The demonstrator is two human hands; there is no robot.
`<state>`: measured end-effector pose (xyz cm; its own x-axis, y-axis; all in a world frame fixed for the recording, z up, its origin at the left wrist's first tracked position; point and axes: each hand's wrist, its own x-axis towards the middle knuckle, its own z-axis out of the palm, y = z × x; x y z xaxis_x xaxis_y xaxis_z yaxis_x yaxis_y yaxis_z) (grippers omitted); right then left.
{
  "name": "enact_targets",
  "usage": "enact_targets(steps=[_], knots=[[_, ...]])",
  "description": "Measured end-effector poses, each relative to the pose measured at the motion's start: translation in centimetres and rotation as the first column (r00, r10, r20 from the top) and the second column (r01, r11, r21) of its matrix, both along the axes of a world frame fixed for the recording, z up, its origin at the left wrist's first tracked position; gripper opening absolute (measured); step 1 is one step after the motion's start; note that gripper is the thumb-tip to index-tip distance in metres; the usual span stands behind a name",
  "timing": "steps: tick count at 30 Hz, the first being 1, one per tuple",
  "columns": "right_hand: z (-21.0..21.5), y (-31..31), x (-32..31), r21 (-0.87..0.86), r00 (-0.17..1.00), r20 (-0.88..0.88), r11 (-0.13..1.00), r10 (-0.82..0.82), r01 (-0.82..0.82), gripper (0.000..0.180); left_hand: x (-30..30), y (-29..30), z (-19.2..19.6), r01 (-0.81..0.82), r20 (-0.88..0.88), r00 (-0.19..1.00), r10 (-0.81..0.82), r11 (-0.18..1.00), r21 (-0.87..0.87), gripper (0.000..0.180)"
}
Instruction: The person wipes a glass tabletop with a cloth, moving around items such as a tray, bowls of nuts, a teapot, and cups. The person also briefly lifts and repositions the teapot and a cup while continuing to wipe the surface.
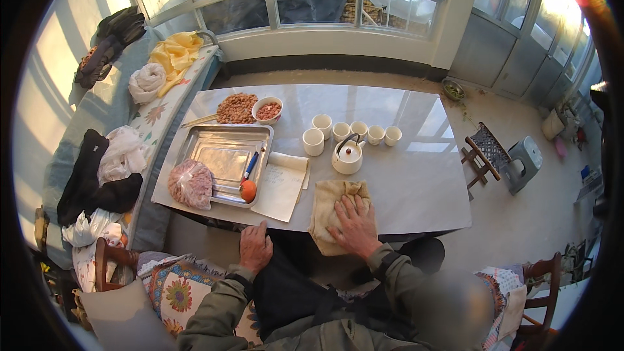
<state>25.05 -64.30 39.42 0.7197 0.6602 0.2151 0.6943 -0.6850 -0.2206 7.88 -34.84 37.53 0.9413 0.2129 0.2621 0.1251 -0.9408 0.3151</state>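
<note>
My right hand (355,226) lies flat on a folded tan cloth (323,209), its fingers spread. The cloth rests at the table's near edge and hangs slightly over it. Just below that same edge, my left hand (256,247) rests by my leg, fingers loosely apart, with nothing seen in it. Beyond the cloth stands a white teapot (347,159) with a dark handle. Behind it, several white cups (313,142) are grouped in a row. To the left of the cloth lies an open notebook (276,194) with handwriting on its page.
A metal tray (224,131) on the table's left holds a blue pen (251,165), a tomato (247,190) and part of a bag of peanuts (190,183). Behind it are loose peanuts (236,109) and a filled bowl (267,110). Stools (524,164) stand to the right; a bed (153,156), left.
</note>
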Motion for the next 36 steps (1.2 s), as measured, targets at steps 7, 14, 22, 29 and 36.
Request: enact_targets(steps=[7,14,22,29,36], knots=[[0.1,-1.6,0.6,-0.048,1.000,-0.028,0.999,-0.013,0.011,0.076,-0.1,0.0,0.1,-0.012,-0.027,1.000,0.012,1.000,0.015,0.054],[0.1,-8.3,4.0,-0.034,0.989,-0.047,0.990,-0.140,0.139,0.074,-0.2,0.4,-0.4,-0.001,-0.038,0.999,0.001,1.000,0.001,0.056],[-0.8,-19.6,10.3,-0.153,0.895,0.040,0.882,-0.444,0.445,0.072,-0.1,0.6,-0.1,-0.006,-0.007,1.000,0.006,1.000,-0.024,0.056],[-1.8,-23.4,13.0,-0.175,0.771,0.033,0.756,-0.636,0.631,0.069,0.1,0.6,-0.1,-0.025,-0.020,1.000,0.024,0.999,-0.042,0.056],[-2.2,-22.0,12.1,-0.164,0.810,0.075,0.794,-0.582,0.586,0.069,0.1,0.7,-0.6,-0.021,0.004,1.000,0.022,0.999,-0.034,0.057]])
